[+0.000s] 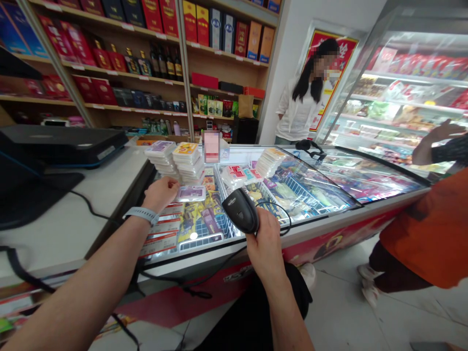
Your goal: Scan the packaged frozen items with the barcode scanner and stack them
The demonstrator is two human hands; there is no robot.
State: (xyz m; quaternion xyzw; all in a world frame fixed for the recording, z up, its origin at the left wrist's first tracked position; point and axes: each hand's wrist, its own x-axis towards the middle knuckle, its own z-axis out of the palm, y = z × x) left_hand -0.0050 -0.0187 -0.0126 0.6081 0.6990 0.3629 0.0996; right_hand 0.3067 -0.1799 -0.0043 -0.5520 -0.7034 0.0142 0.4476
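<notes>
My right hand (266, 239) is closed around a black barcode scanner (240, 210), whose head points left and away over the glass-topped chest freezer (318, 225). A cable loops from it. On the left, my left hand (160, 193) has its fingers curled at the near-left edge of a flat white pack with a purple label (191, 193). The fingertips are partly hidden. Just behind stand a stack of purple-labelled packs (161, 158) and a stack of yellow-labelled packs (187, 158). Price tags (163, 231) lie in front of my left hand.
Another stack of white packs (270, 162) and red-labelled bags (234, 175) sit farther right. A counter (120, 183) with a dark scale-like device (64, 144) borders the left. One person (300, 107) stands behind the freezer; another in orange (431, 234) is at right.
</notes>
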